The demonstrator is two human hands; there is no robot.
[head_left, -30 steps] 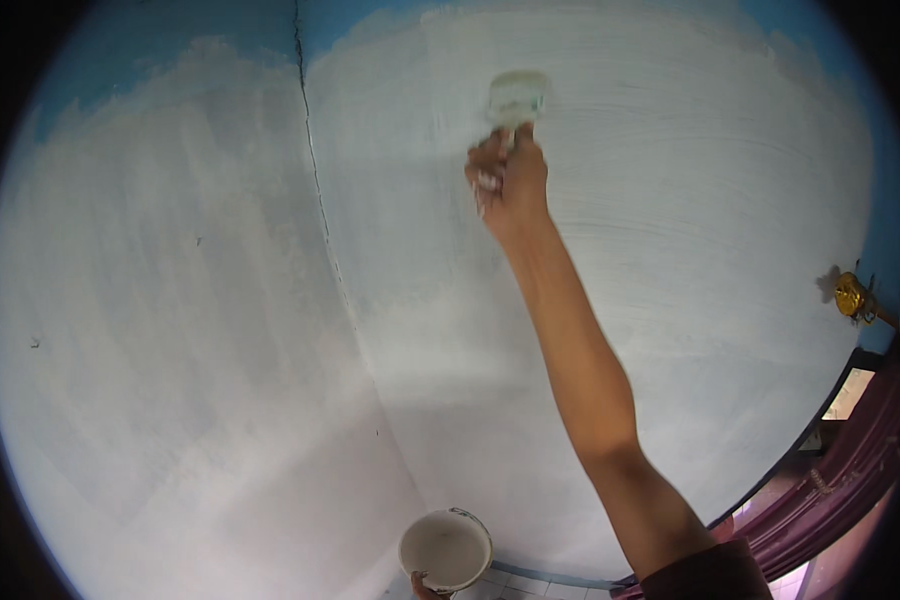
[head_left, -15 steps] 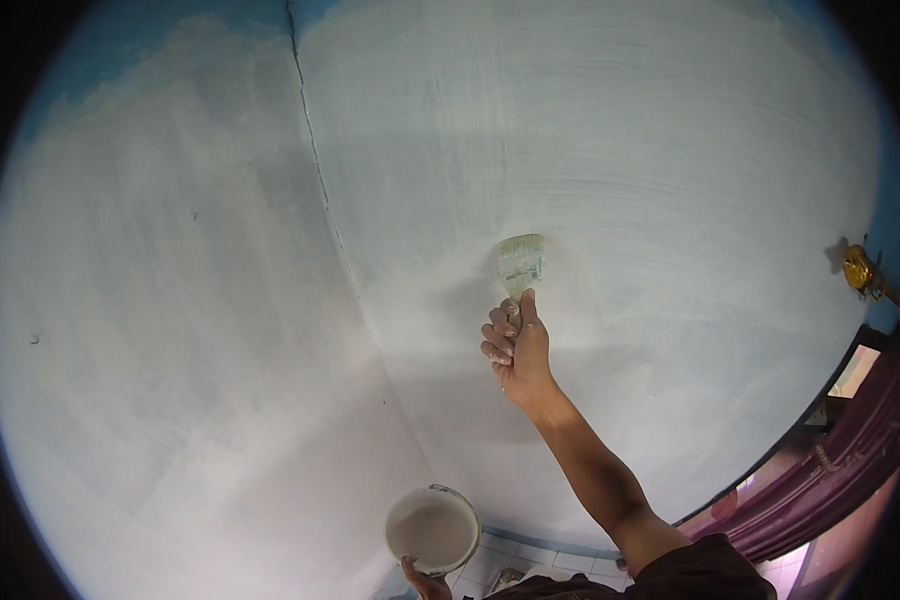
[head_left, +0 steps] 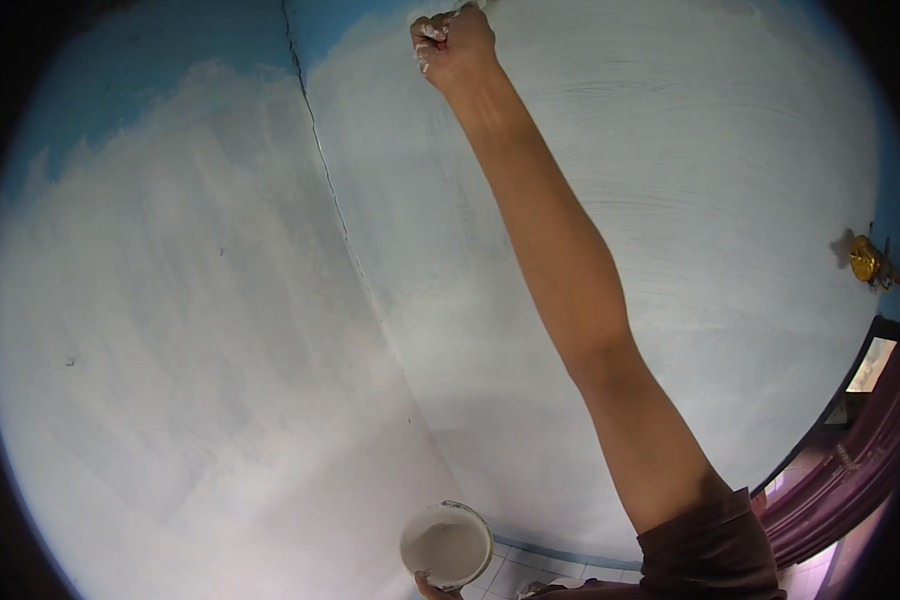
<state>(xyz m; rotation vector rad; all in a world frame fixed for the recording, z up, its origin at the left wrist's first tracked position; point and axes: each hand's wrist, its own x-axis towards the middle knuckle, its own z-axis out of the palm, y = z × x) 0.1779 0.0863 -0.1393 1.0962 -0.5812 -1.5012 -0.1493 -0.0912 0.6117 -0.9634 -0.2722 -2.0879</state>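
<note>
Our right grip [head_left: 456,45] clenched on a mostly cropped brush [head_left: 483,4], raised before a whitened wall [head_left: 730,190], our left grip [head_left: 434,587] grasping a pale bucket [head_left: 448,514] by its near rim.

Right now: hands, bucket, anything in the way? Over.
Right grip raised, closed on a pale tool mostly out of frame. Left grip at the bucket, pale liquid inside. Right forearm hides some wall.

White floor tiles [head_left: 508,577] apparently bear something pale [head_left: 568,582].
</note>
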